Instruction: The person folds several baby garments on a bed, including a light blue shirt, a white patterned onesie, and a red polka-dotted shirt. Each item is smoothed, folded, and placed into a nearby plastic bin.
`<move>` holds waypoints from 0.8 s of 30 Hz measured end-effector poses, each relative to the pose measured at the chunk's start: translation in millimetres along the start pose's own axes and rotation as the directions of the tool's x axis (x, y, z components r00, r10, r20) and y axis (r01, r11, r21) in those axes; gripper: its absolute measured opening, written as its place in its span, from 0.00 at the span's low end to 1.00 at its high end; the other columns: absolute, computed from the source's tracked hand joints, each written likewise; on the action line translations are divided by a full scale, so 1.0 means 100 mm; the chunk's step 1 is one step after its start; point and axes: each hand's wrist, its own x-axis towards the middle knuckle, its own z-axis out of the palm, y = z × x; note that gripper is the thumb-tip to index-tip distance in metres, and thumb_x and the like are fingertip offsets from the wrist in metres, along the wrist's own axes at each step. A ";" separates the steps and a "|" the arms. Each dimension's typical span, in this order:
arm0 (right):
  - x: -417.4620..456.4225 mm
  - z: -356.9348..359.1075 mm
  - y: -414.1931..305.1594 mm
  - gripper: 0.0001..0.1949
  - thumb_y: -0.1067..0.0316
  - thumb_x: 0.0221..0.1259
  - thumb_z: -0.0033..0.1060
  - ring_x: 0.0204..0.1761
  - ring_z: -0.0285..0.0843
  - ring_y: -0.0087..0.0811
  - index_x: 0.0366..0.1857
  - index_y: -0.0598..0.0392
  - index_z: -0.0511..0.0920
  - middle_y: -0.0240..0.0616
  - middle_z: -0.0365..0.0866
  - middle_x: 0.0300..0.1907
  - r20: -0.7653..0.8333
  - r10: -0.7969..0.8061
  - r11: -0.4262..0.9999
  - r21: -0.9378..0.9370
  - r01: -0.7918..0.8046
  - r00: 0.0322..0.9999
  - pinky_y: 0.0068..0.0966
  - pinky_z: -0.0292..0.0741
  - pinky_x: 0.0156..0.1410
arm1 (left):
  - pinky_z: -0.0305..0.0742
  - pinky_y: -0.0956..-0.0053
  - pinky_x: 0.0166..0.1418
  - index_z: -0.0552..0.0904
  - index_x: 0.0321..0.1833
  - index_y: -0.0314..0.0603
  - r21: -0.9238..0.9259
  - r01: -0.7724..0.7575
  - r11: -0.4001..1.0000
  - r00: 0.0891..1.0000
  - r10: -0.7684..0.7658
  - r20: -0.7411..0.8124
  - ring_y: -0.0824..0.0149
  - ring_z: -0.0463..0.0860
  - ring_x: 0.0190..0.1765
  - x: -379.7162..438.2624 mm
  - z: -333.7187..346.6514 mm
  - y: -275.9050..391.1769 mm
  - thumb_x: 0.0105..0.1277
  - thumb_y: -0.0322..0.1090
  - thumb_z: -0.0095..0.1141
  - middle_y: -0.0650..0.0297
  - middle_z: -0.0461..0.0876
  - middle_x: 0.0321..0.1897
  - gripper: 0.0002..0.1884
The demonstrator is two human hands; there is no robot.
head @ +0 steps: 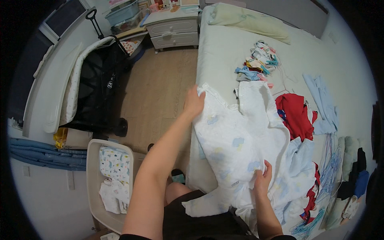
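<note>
A white baby garment with pale blue and yellow patches [237, 144] lies spread over the near edge of the bed and the person's lap, one sleeve hanging toward the lap. My left hand [194, 102] grips its upper left corner between thumb and fingers. Lower down, my right hand [262, 180] pinches the fabric near the middle of the garment. A red garment [295, 115] and light blue cloth [300, 156] lie just right of it. Beyond it sit small cloth items with coloured clothespins [259, 63].
To the left stand a beige bin [91, 186] holding folded baby clothes [114, 163] and a black wagon [99, 81]. Wire hangers [328, 171] and more clothes lie along the bed's right side. A white nightstand [174, 28] and a pillow [252, 22] are at the far end.
</note>
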 end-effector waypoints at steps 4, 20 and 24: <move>-0.06 -0.11 0.17 0.20 0.77 0.56 0.50 0.44 0.72 0.25 0.55 0.61 0.64 0.41 0.73 0.46 -0.028 -0.046 0.999 -0.017 0.046 0.999 0.19 0.68 0.51 | 0.59 0.59 0.64 0.64 0.63 0.38 0.061 0.192 0.980 0.978 -0.185 -0.094 0.47 0.65 0.60 -0.31 0.26 -0.13 0.63 0.41 0.52 0.45 0.63 0.59 0.27; -0.35 -0.27 0.09 0.19 0.75 0.61 0.50 0.46 0.68 0.26 0.55 0.61 0.64 0.41 0.70 0.48 -0.063 -0.173 0.978 -0.132 0.163 0.983 0.21 0.66 0.54 | 0.74 0.66 0.39 0.75 0.36 0.41 0.574 -0.568 0.589 0.820 0.344 0.458 0.61 0.79 0.39 -0.15 0.05 0.06 0.56 0.29 0.49 0.60 0.73 0.35 0.06; -0.41 -0.32 0.06 0.18 0.74 0.62 0.48 0.47 0.68 0.27 0.56 0.61 0.63 0.41 0.70 0.49 -0.053 -0.150 0.968 -0.209 0.136 0.987 0.21 0.65 0.55 | 0.75 0.64 0.40 0.75 0.37 0.39 0.513 -0.598 0.615 0.799 0.506 0.325 0.59 0.79 0.40 -0.14 0.07 0.31 0.55 0.28 0.50 0.58 0.73 0.38 0.07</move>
